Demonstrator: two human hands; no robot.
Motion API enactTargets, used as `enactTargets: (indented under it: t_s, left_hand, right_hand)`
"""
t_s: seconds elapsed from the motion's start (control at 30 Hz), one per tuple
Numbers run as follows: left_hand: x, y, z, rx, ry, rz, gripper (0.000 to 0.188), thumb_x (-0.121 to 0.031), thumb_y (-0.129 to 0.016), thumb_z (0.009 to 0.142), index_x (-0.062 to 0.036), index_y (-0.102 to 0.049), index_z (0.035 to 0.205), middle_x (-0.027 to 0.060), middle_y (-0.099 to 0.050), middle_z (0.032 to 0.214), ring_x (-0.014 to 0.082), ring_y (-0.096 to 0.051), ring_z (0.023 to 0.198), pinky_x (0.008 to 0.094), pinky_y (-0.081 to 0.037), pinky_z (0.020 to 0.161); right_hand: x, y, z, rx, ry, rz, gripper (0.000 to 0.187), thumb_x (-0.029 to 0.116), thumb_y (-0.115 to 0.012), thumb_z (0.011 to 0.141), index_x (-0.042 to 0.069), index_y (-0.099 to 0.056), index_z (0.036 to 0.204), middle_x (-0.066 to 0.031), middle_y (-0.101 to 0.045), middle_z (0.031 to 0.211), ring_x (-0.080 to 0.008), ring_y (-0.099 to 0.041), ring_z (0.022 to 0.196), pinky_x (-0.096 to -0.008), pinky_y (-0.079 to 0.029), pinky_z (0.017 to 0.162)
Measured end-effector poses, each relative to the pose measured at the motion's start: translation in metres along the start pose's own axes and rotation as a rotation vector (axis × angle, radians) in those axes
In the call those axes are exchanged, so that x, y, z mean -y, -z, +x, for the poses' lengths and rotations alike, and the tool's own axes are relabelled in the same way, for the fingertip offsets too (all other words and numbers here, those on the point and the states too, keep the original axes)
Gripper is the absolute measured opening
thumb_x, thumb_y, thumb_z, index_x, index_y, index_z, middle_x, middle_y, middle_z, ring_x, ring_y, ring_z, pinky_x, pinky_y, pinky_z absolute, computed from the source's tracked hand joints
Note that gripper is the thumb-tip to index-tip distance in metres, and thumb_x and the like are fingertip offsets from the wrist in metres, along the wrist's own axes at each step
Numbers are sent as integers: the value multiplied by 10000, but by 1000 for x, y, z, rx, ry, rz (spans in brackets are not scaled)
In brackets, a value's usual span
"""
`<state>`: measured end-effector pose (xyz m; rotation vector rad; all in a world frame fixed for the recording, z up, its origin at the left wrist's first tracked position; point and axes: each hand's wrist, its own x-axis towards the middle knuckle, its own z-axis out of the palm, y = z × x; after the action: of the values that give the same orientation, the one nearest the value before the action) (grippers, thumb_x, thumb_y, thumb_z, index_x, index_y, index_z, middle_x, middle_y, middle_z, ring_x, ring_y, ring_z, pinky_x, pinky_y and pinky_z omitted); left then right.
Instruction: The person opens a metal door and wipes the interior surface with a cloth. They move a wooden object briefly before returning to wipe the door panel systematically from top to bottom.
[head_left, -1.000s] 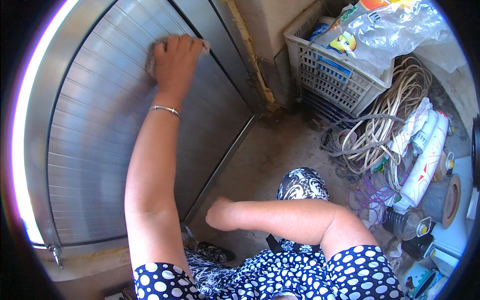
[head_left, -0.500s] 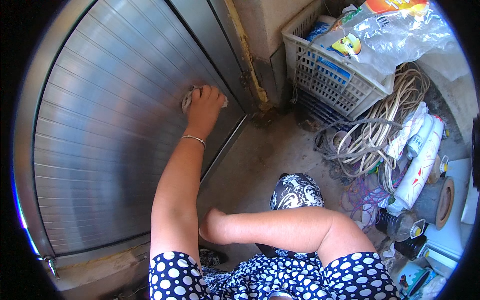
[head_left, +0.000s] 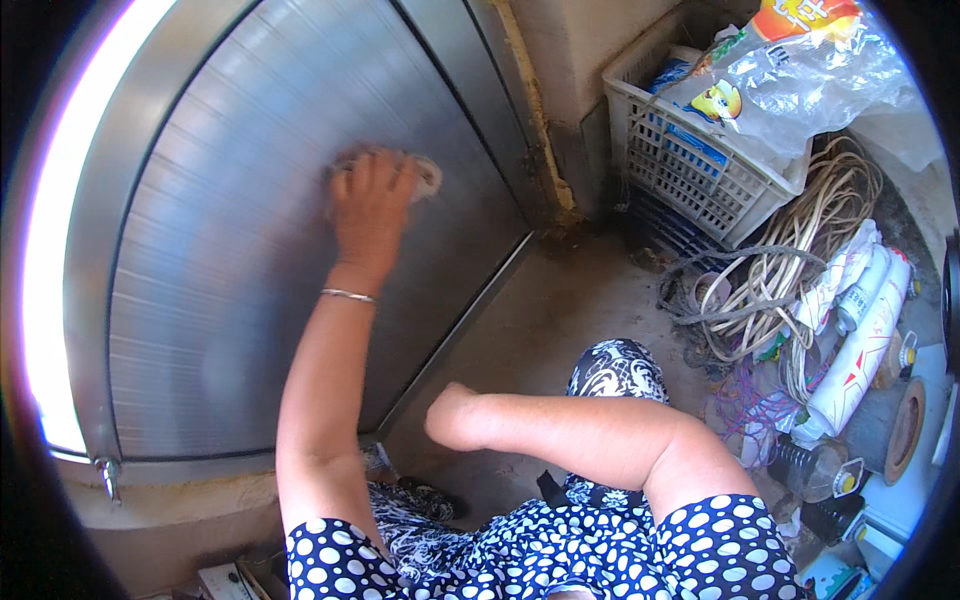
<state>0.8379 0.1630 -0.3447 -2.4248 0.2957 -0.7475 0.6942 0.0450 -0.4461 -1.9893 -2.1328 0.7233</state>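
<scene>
A pale cloth is pressed flat against a silver metal door panel with thin grooves. My left hand lies over it, fingers closed down on the cloth, so only its edges show around the fingertips. The left wrist wears a thin silver bracelet. My right hand is bent at the wrist in front of my body, beside my patterned trouser knee and away from the door. Its fingers are turned under and hidden.
To the right stands a white plastic crate with a clear printed bag over it. Coiled cable, a white roll and plastic bottles clutter the floor. A metal tap sits at the door's lower left corner.
My left hand has slid left and slightly up the panel with the cloth. The right hand has risen a little. The view has shifted, showing a bright gap left of the door.
</scene>
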Motion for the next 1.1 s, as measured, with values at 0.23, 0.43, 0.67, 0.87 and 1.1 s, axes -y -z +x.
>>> enactTargets:
  t_s: [0.23,0.43,0.67,0.87,1.1]
  left_hand:
    - [122,112,-12,-257,126,378,589,-156,-694,738,-258,-491,1281,24,-459,1255,226,-423,1157,403,-341,914]
    - [150,120,-52,-322,221,412,751,-169,-785,673,-271,-432,1328,32,-458,1254,223,-405,1172,401,-317,933]
    - [96,70,-99,-183,119,269,622,-113,-699,679,-187,-490,1260,89,-530,1166,281,-501,1071,445,-374,845]
    - [54,9,-136,-11,-59,136,423,-178,-555,781,-199,-517,1203,54,-550,1123,226,-509,1041,390,-361,793]
    - [0,-49,-188,153,-148,18,384,-195,-555,771,-185,-542,1155,24,-551,1113,191,-500,1048,362,-354,797]
  right_hand:
    - [-4,-3,1,-17,-40,-6,219,121,-552,769,46,-707,906,-127,-687,932,-284,-658,902,-399,-531,705]
    - [-4,-9,3,78,-76,-43,219,118,-562,773,61,-693,939,-108,-689,936,-269,-660,901,-406,-520,721]
    - [5,-17,8,120,-31,-71,232,117,-569,786,80,-677,988,-92,-685,974,-255,-655,924,-396,-502,736]
    - [8,-21,8,155,-25,-122,218,138,-551,817,83,-657,999,-101,-683,962,-255,-643,935,-380,-472,784]
    - [16,-26,7,190,1,-131,219,161,-562,822,88,-648,1010,-96,-678,971,-244,-624,949,-372,-445,813]
